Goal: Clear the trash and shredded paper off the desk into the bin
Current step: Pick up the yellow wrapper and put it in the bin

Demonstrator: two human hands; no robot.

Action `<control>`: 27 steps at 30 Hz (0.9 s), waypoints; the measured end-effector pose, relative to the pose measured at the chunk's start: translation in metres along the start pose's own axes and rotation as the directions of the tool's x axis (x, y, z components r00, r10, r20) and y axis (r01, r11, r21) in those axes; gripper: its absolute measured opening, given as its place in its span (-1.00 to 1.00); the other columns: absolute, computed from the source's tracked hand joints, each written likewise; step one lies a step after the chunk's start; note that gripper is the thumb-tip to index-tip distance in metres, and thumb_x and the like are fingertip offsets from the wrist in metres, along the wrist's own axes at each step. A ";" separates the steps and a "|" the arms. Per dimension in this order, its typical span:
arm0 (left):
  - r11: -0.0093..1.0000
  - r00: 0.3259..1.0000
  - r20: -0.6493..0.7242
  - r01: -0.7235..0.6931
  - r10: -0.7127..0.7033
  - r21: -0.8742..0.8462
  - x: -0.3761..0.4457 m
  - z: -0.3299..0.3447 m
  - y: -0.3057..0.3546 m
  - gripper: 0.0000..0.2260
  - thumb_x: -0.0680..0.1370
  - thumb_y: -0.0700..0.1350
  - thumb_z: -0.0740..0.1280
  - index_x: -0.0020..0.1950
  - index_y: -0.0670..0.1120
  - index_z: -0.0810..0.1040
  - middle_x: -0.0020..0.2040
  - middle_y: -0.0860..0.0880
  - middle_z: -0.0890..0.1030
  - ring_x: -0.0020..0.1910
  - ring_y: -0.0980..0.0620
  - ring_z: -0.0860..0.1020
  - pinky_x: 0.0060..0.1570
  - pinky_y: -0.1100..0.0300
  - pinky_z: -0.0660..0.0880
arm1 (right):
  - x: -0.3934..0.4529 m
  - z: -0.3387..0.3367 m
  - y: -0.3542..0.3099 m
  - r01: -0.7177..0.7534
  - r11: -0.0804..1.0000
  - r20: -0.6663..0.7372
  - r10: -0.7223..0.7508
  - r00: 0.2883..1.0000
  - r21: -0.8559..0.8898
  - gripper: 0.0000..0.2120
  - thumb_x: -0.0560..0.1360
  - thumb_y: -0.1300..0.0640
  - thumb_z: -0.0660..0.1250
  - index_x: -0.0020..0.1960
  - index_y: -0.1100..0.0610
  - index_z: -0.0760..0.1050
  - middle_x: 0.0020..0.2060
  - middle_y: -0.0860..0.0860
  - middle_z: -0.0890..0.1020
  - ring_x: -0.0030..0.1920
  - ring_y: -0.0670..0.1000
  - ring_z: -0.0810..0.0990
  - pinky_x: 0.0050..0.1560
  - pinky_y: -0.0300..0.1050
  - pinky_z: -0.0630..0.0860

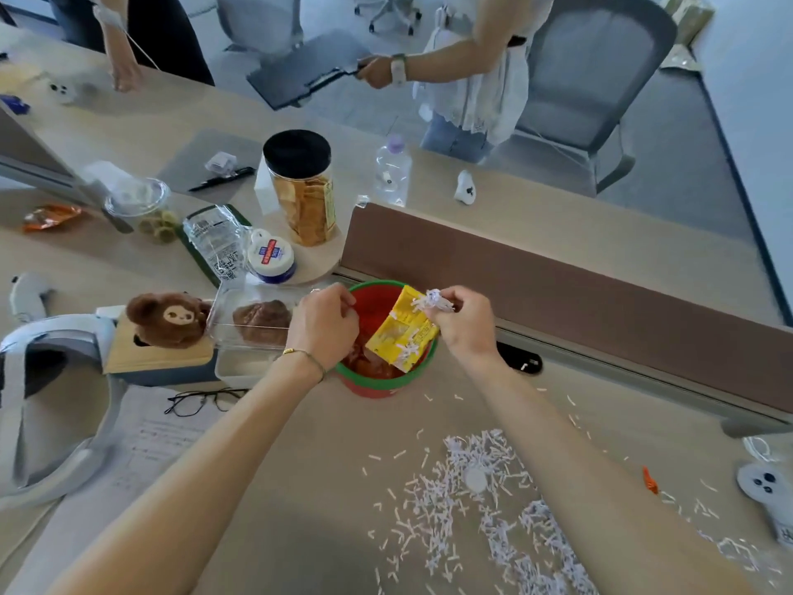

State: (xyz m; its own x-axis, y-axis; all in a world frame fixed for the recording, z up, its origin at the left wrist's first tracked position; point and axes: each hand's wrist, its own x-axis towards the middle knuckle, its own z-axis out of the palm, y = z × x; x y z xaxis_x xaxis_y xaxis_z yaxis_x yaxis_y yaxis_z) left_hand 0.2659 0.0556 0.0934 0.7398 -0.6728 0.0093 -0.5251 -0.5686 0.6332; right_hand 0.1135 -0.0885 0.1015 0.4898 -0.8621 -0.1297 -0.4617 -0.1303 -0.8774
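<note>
A small red bin [372, 386] with a green rim stands on the desk against the partition. A yellow wrapper [401, 332] leans inside it, dusted with paper shreds. My right hand [461, 324] hovers over the bin's right side, fingers pinched on a tuft of shredded paper [435, 301]. My left hand [324, 326] is over the bin's left rim with its fingers curled closed; I cannot see anything in it. A wide scatter of shredded paper [480, 500] lies on the desk in front of the bin, to the right.
Left of the bin sit a clear food box [253, 324], a plush bear [167, 317] on a wooden box, glasses [201, 401] and a white headset [51, 401]. Behind are a snack jar [302, 186], a white tub [271, 259] and a bottle [392, 169]. Two people stand across the desk. A white controller [768, 496] lies at far right.
</note>
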 end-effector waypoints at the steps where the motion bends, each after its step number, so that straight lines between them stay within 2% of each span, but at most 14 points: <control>1: 1.000 1.000 -0.006 -0.002 0.002 -0.013 0.002 -0.002 -0.002 -0.83 0.49 -0.21 0.30 0.00 -0.04 0.64 -0.06 -0.01 0.68 -0.05 -0.04 0.59 -0.04 0.12 0.51 | 0.005 0.009 -0.001 0.009 1.000 0.014 -0.008 1.000 -0.028 -0.89 0.43 0.24 0.53 -0.16 0.14 0.60 -0.33 -0.08 0.61 -0.34 -0.09 0.51 -0.30 -0.17 0.43; 4: 0.999 1.000 -0.015 -0.010 0.009 -0.031 0.000 -0.004 -0.004 -0.83 0.51 -0.21 0.30 0.00 -0.04 0.65 -0.05 0.01 0.69 -0.04 -0.03 0.59 -0.02 0.12 0.50 | 0.013 0.030 0.001 -0.006 0.990 0.064 0.015 0.998 -0.141 -0.89 0.40 0.21 0.52 -0.13 0.11 0.61 -0.31 -0.11 0.59 -0.29 -0.05 0.53 -0.28 -0.14 0.41; 7: 1.000 1.000 0.006 -0.010 0.010 -0.018 -0.002 -0.003 -0.005 -0.81 0.51 -0.22 0.29 0.01 -0.06 0.66 -0.03 -0.01 0.69 -0.02 -0.04 0.60 0.00 0.16 0.47 | 0.017 0.044 0.003 -0.013 0.970 0.137 0.048 0.989 -0.243 -0.76 0.39 0.18 0.55 0.03 0.08 0.63 -0.21 -0.11 0.58 -0.13 0.01 0.59 -0.20 -0.16 0.45; 9: 1.000 1.000 0.016 -0.011 0.011 -0.007 -0.003 -0.003 -0.005 -0.81 0.50 -0.23 0.29 0.02 -0.06 0.66 -0.02 -0.03 0.69 -0.01 -0.06 0.60 -0.02 0.18 0.45 | 0.020 0.049 0.005 -0.027 0.956 0.256 0.106 0.961 -0.293 -0.54 0.39 0.07 0.58 0.25 0.03 0.57 -0.02 -0.09 0.61 0.05 0.04 0.63 0.03 -0.06 0.58; 10: 1.000 1.000 0.022 -0.011 0.011 -0.005 -0.005 -0.003 -0.003 -0.80 0.50 -0.22 0.29 0.03 -0.06 0.66 -0.01 -0.04 0.68 -0.02 -0.07 0.60 -0.03 0.19 0.45 | 0.019 0.049 0.006 -0.029 0.945 0.332 0.143 0.932 -0.326 -0.40 0.41 0.01 0.57 0.40 -0.01 0.48 0.12 -0.06 0.61 0.17 0.05 0.61 0.17 0.03 0.58; 12: 1.000 0.999 0.039 -0.008 0.008 0.002 -0.010 -0.004 0.001 -0.80 0.52 -0.21 0.28 0.04 -0.03 0.65 0.00 -0.04 0.66 -0.03 -0.06 0.59 -0.05 0.19 0.45 | 0.014 0.048 0.006 -0.018 0.941 0.462 0.183 0.868 -0.339 -0.24 0.46 0.01 0.52 0.57 -0.03 0.27 0.41 0.02 0.51 0.42 0.08 0.48 0.37 0.11 0.48; 13: 1.000 0.999 0.049 -0.014 0.014 0.005 -0.014 -0.005 0.005 -0.80 0.52 -0.20 0.28 0.05 -0.02 0.64 0.00 -0.03 0.66 -0.03 -0.06 0.60 -0.05 0.19 0.46 | 0.010 0.045 0.005 -0.005 0.948 0.500 0.172 0.849 -0.317 -0.24 0.48 0.06 0.49 0.59 -0.02 0.23 0.49 0.05 0.44 0.48 0.08 0.41 0.43 0.11 0.43; 15: 0.999 0.997 0.058 -0.049 0.049 -0.004 -0.024 -0.003 0.017 -0.81 0.53 -0.19 0.28 0.04 -0.01 0.64 -0.01 -0.01 0.67 -0.03 -0.04 0.61 -0.03 0.15 0.51 | -0.001 0.031 0.002 0.019 0.964 0.502 0.121 0.856 -0.266 -0.38 0.53 0.17 0.42 0.55 0.00 0.34 0.49 0.08 0.44 0.46 0.07 0.44 0.42 0.05 0.43; 18: 0.992 0.991 0.051 -0.120 0.122 -0.035 -0.047 0.007 0.041 -0.82 0.53 -0.20 0.29 0.04 -0.02 0.64 -0.10 0.02 0.68 -0.10 0.00 0.61 -0.06 0.09 0.57 | -0.026 -0.002 0.000 0.043 0.981 0.383 0.032 0.923 -0.187 -0.61 0.51 0.22 0.39 0.32 0.03 0.58 0.27 0.06 0.62 0.22 0.04 0.62 0.24 -0.05 0.52; 20: 0.988 0.987 0.056 -0.150 0.152 -0.036 -0.063 0.016 0.055 -0.80 0.51 -0.20 0.30 0.08 -0.02 0.61 -0.13 0.03 0.66 -0.12 -0.02 0.60 -0.07 0.05 0.56 | -0.044 -0.027 0.005 0.081 0.978 0.309 -0.018 0.951 -0.194 -0.68 0.49 0.23 0.36 0.21 0.02 0.64 0.14 0.02 0.68 0.11 0.01 0.65 0.20 -0.04 0.55; 22: 0.978 0.975 0.092 -0.207 0.205 0.014 -0.082 0.028 0.070 -0.76 0.51 -0.18 0.30 0.15 0.00 0.56 -0.10 0.02 0.65 -0.11 -0.07 0.60 -0.13 0.04 0.53 | -0.066 -0.055 0.015 0.144 0.947 0.268 -0.064 0.961 -0.288 -0.67 0.48 0.23 0.31 0.19 0.01 0.65 0.11 -0.01 0.70 0.12 0.01 0.65 0.19 -0.03 0.55; 24: 0.953 0.952 0.145 -0.286 0.270 0.099 -0.103 0.041 0.085 -0.73 0.52 -0.15 0.28 0.22 -0.01 0.51 -0.06 -0.01 0.64 -0.11 -0.11 0.60 -0.22 0.08 0.45 | -0.090 -0.081 0.029 0.232 0.870 0.267 -0.122 0.956 -0.436 -0.63 0.48 0.22 0.28 0.24 0.03 0.62 0.19 0.01 0.67 0.21 0.05 0.62 0.21 0.02 0.55; 27: 0.911 0.912 0.240 -0.376 0.332 0.168 -0.138 0.066 0.112 -0.68 0.54 -0.14 0.26 0.29 -0.01 0.48 0.02 -0.06 0.63 -0.04 -0.14 0.61 -0.19 0.10 0.43 | -0.126 -0.119 0.060 0.288 0.766 0.268 -0.157 0.951 -0.574 -0.63 0.52 0.23 0.28 0.29 0.04 0.58 0.28 0.00 0.62 0.27 0.07 0.57 0.23 0.03 0.53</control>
State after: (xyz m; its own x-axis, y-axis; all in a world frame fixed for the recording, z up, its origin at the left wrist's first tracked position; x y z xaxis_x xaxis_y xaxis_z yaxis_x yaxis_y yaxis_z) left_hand 0.0776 0.0536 0.1122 0.3995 -0.9162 0.0325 -0.8273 -0.3450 0.4434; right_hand -0.0641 -0.0459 0.1206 0.7360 -0.6680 -0.1095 -0.6373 -0.6293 -0.4448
